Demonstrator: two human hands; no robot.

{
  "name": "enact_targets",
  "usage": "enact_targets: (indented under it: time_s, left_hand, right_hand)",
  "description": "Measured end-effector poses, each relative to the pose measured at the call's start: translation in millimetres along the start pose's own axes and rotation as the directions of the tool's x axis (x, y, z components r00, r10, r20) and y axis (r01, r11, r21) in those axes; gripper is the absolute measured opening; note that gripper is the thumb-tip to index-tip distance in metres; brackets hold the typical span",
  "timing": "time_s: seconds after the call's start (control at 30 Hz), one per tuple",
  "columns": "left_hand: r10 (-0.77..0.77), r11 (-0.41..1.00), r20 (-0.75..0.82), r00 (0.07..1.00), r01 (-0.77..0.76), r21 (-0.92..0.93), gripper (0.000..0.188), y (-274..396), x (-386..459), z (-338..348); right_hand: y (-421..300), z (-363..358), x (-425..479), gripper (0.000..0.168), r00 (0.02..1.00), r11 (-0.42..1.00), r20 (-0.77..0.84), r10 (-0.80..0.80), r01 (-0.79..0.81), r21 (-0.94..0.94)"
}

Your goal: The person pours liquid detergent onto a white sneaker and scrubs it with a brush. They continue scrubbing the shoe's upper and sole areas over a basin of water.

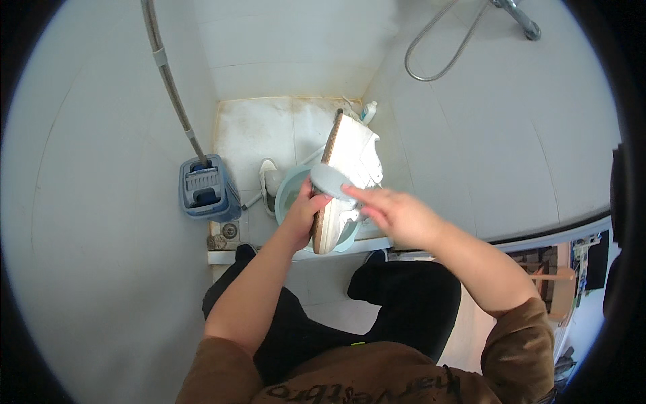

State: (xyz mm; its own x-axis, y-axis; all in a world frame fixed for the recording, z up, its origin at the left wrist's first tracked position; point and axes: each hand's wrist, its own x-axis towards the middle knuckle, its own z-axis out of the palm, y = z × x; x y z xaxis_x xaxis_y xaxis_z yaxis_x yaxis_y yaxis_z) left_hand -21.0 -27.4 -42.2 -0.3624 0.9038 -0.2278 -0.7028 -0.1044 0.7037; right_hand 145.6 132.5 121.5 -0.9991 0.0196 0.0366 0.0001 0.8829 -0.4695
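My left hand point(303, 214) grips a white shoe point(351, 151) by its brown-edged sole side, above a light blue-green basin point(283, 194). A grey oval brush point(329, 181) lies against the side of the shoe, its back facing up. My right hand point(398, 214) holds the brush, with one finger stretched along its back. The bristles are hidden. Water seems to stand in the basin, which is partly covered by the shoe and hands. Left of the basin, another white shoe point(268, 184) rests on the tiled floor.
A blue-grey mop bucket point(209, 189) with a mop pole point(174, 91) stands left, near a floor drain point(230, 231). A white bottle point(369, 112) is in the back corner. A low ledge point(303, 254) runs before my feet. A shower hose point(426, 80) hangs at upper right.
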Motion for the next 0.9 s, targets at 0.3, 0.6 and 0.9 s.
enact_targets:
  time_s: [0.3, 0.6, 0.9]
  left_hand:
    - [-0.002, 0.983, -0.052, 0.999, -0.007, -0.185, 0.075, 22, -5, 32]
    - [-0.015, 0.99, -0.188, 0.982, -0.012, -0.143, 0.067, 33, -7, 53]
    - [-0.155, 0.95, -0.116, 0.981, 0.116, -0.289, 0.062, 38, -7, 42]
  right_hand:
    - [21, -40, 11, 0.048, 0.896, 0.899, 0.093, 0.434, -0.438, 0.022]
    - [15, -50, 5, 0.052, 0.908, 0.908, -0.009, 0.419, -0.419, -0.029]
    - [-36, -32, 23, 0.051, 0.918, 0.918, -0.053, 0.393, -0.39, 0.068]
